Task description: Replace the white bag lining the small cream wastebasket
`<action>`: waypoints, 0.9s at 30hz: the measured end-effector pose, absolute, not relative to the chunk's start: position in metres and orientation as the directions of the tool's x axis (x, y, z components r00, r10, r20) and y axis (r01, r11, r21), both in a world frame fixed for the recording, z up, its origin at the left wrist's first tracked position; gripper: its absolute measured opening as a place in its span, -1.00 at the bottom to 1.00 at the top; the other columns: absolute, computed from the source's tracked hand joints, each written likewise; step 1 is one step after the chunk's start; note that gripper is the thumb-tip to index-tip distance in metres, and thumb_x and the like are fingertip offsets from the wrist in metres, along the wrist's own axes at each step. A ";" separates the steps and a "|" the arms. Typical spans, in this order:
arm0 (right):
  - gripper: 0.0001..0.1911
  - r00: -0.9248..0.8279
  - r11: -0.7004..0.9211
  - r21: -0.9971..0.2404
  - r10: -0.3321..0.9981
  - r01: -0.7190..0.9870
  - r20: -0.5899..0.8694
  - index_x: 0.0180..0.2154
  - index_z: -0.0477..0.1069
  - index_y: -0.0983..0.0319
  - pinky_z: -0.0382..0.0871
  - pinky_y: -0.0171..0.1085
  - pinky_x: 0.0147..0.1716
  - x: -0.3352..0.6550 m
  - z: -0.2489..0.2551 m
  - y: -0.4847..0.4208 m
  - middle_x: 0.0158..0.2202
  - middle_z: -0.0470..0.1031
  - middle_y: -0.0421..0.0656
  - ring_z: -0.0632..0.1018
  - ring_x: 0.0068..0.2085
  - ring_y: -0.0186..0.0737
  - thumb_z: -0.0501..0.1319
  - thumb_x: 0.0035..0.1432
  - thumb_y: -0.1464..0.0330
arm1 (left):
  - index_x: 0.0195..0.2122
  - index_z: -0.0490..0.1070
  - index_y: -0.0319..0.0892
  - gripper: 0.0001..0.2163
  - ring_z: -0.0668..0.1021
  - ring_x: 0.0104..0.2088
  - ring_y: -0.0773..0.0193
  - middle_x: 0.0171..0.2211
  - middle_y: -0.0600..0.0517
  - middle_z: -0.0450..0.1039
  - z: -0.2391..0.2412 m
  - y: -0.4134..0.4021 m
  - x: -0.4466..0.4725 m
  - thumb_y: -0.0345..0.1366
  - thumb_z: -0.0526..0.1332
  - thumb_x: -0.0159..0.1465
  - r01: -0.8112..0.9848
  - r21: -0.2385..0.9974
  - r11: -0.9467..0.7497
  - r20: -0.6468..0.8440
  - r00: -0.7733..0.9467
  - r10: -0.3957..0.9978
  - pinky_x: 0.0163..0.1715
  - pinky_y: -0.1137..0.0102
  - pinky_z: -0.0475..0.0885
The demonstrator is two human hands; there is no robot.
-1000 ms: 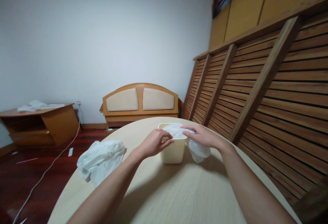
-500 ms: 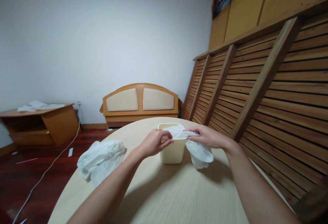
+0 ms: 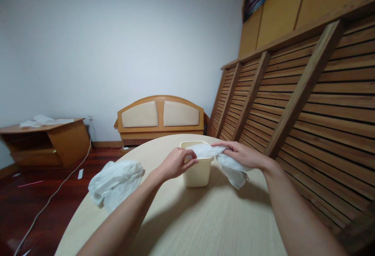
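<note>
A cream plastic bin (image 3: 197,174) stands upright on the round wooden table (image 3: 222,217). My left hand (image 3: 179,162) grips its near left rim, thumb outside and fingers curled over into the bin. A thin white plastic bag (image 3: 233,170) runs from inside the bin over the right rim and hangs down beside it. My right hand (image 3: 238,153) is closed on this bag just right of the rim. Another crumpled white plastic bag (image 3: 117,182) lies on the table's left side, next to my left forearm.
A wooden headboard (image 3: 160,117) stands against the wall behind the table. Slatted wooden panels (image 3: 293,111) lean along the right. On the left are a low cabinet (image 3: 67,143) with white sheets on top and a cable (image 3: 58,189) across the floor.
My right hand has moved a little to the right, drawing the white bag further out over the rim. My left hand and the bin have stayed in place.
</note>
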State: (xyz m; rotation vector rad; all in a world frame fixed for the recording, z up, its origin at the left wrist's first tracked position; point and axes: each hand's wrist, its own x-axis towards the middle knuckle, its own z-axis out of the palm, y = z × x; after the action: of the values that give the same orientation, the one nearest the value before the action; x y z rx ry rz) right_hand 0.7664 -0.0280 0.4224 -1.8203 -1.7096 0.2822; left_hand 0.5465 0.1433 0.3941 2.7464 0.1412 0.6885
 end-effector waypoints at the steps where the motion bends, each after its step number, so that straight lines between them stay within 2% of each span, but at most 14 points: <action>1: -0.54 0.145 0.013 -0.556 0.960 0.831 0.239 0.13 0.46 0.18 0.40 -0.09 0.03 0.767 0.422 -0.028 0.11 0.50 -0.05 0.54 0.02 -0.03 0.08 0.25 0.26 | -0.25 0.53 -0.16 -0.78 0.53 -0.45 0.29 -0.38 0.02 0.58 0.394 0.143 0.547 -0.15 0.18 0.36 0.021 0.312 -0.950 0.447 0.879 0.167 -0.36 0.43 0.33; 4: -0.53 0.163 -0.030 -0.567 0.969 0.823 0.185 0.13 0.44 0.16 0.39 -0.05 0.08 0.767 0.420 -0.028 0.09 0.52 -0.04 0.52 0.06 0.02 0.19 0.20 0.24 | -0.25 0.53 -0.16 -0.78 0.53 -0.43 0.28 -0.38 0.02 0.58 0.393 0.143 0.548 -0.15 0.17 0.37 0.018 0.299 -0.954 0.456 0.876 0.159 -0.32 0.42 0.34; 6: -0.43 0.169 -0.019 -0.600 0.966 0.800 0.195 0.20 0.36 0.12 0.37 -0.02 0.13 0.765 0.418 -0.025 0.15 0.47 -0.04 0.49 0.12 0.05 0.26 0.16 0.17 | -0.25 0.52 -0.16 -0.77 0.54 -0.40 0.26 -0.37 0.01 0.58 0.393 0.143 0.549 -0.14 0.17 0.37 0.012 0.289 -0.957 0.461 0.874 0.150 -0.29 0.40 0.35; 11: -0.16 0.174 0.037 -0.653 0.951 0.757 0.255 0.37 0.05 0.12 0.13 0.06 0.30 0.757 0.406 -0.008 0.37 0.16 -0.01 0.28 0.32 0.05 0.26 0.16 0.02 | -0.23 0.52 -0.16 -0.76 0.56 -0.31 0.22 -0.32 -0.01 0.60 0.392 0.142 0.549 -0.13 0.15 0.38 -0.007 0.280 -0.960 0.466 0.875 0.129 -0.23 0.38 0.37; 13: -0.14 0.176 0.015 -0.641 0.956 0.767 0.233 0.36 0.07 0.18 0.04 0.06 0.34 0.756 0.402 -0.002 0.39 0.12 0.01 0.24 0.34 0.06 0.26 0.15 0.01 | -0.23 0.52 -0.16 -0.75 0.57 -0.32 0.22 -0.33 -0.01 0.60 0.392 0.142 0.549 -0.12 0.15 0.38 -0.005 0.280 -0.960 0.463 0.876 0.130 -0.23 0.37 0.37; 15: -0.19 0.192 -0.014 -0.626 0.957 0.780 0.217 0.31 0.19 0.21 0.03 0.06 0.33 0.756 0.401 0.000 0.35 0.20 0.02 0.28 0.31 0.09 0.28 0.14 0.01 | -0.24 0.53 -0.16 -0.75 0.56 -0.34 0.23 -0.34 -0.01 0.60 0.392 0.142 0.549 -0.12 0.15 0.38 -0.002 0.274 -0.962 0.465 0.875 0.131 -0.24 0.38 0.37; 19: -0.37 0.189 0.008 -0.623 0.950 0.782 0.249 0.16 0.42 0.18 0.23 0.04 0.21 0.758 0.406 -0.003 0.19 0.44 -0.02 0.45 0.16 0.09 0.31 0.11 0.06 | -0.24 0.53 -0.14 -0.75 0.56 -0.38 0.25 -0.35 0.00 0.60 0.392 0.143 0.550 -0.11 0.15 0.37 0.002 0.272 -0.962 0.471 0.872 0.135 -0.28 0.40 0.36; 22: -0.51 0.153 0.039 -0.633 0.957 0.773 0.246 0.06 0.50 0.18 0.38 -0.09 0.03 0.758 0.411 -0.006 0.05 0.55 -0.06 0.54 0.01 0.02 0.29 0.13 0.11 | -0.25 0.54 -0.14 -0.75 0.55 -0.41 0.27 -0.37 0.01 0.59 0.392 0.144 0.549 -0.11 0.16 0.37 0.010 0.280 -0.960 0.476 0.867 0.148 -0.32 0.42 0.34; 24: -0.57 0.154 0.032 -0.625 0.958 0.780 0.242 -0.02 0.53 0.21 0.41 -0.17 -0.12 0.758 0.413 -0.007 -0.06 0.59 -0.07 0.56 -0.09 -0.04 0.26 0.16 0.12 | -0.25 0.54 -0.15 -0.76 0.54 -0.44 0.28 -0.38 0.02 0.59 0.392 0.144 0.549 -0.12 0.17 0.36 0.014 0.287 -0.958 0.474 0.867 0.154 -0.35 0.44 0.33; 27: -0.61 0.152 0.030 -0.588 0.954 0.808 0.258 -0.11 0.53 0.25 0.36 -0.26 -0.28 0.756 0.413 -0.007 -0.22 0.57 -0.10 0.54 -0.23 -0.13 0.21 0.19 0.10 | -0.26 0.55 -0.15 -0.76 0.53 -0.44 0.28 -0.39 0.01 0.59 0.392 0.144 0.549 -0.12 0.18 0.36 0.020 0.289 -0.957 0.474 0.866 0.161 -0.36 0.45 0.32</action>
State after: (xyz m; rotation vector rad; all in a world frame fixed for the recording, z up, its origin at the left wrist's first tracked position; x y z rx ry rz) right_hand 0.7564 -0.0074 0.4134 -1.8037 -1.6837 0.2967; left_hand 0.5491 0.1440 0.3924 2.7639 0.1365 0.7362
